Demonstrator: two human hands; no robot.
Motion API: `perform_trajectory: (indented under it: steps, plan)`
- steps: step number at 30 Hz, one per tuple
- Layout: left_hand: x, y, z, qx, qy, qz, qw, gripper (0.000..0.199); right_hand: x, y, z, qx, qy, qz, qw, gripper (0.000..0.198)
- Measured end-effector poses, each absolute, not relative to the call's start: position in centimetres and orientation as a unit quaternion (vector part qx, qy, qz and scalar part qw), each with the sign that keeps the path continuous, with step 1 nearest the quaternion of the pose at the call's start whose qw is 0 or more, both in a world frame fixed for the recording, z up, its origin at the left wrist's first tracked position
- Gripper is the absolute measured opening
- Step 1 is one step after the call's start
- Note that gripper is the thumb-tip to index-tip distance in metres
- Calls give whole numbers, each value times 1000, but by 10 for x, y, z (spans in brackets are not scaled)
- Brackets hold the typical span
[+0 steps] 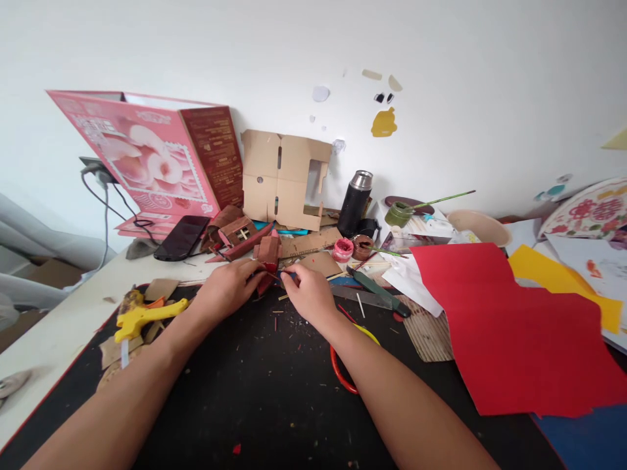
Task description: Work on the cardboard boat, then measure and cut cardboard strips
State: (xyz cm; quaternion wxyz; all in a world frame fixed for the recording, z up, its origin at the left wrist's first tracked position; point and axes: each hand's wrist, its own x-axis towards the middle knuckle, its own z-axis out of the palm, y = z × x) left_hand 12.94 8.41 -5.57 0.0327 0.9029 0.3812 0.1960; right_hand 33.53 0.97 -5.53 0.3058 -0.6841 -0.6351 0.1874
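Note:
My left hand [231, 285] is closed, its thumb and fingertips pinched together at the lower left of a small red-brown painted model piece [268, 250]. Opposite it, my right hand [312, 294] also has thumb and fingers pressed together, close to the same piece. A thin dark sliver seems to run between the two sets of fingertips, too small to name. Just behind my left hand lies a small brown model house [238, 232] with a cross-barred window, along with a long red-brown pointed part [249, 243].
Left of my forearm lies a yellow glue gun [147, 318] on cardboard scraps. Red-handled scissors [339, 371] are partly under my right forearm. A green-handled knife [375, 287], open paint jars [342, 249], a black thermos [356, 203] and red paper [519, 333] stand or lie rightward. Crumbs dot the black mat [255, 391].

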Motion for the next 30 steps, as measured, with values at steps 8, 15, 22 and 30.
perform_trajectory:
  steps: [8, 15, 22, 30]
  plan:
    - [128, 86, -55, 902, 386, 188, 42, 30, 337, 10, -55, -672, -622, 213, 341, 22]
    - [129, 85, -53, 901, 379, 204, 53, 33, 337, 10, -54, -670, -617, 221, 349, 21]
    - [126, 87, -51, 902, 387, 181, 63, 29, 337, 9, -58, -662, -619, 221, 360, 22]
    - [126, 87, -54, 899, 386, 194, 70, 32, 338, 12, -58, -660, -609, 229, 376, 20]
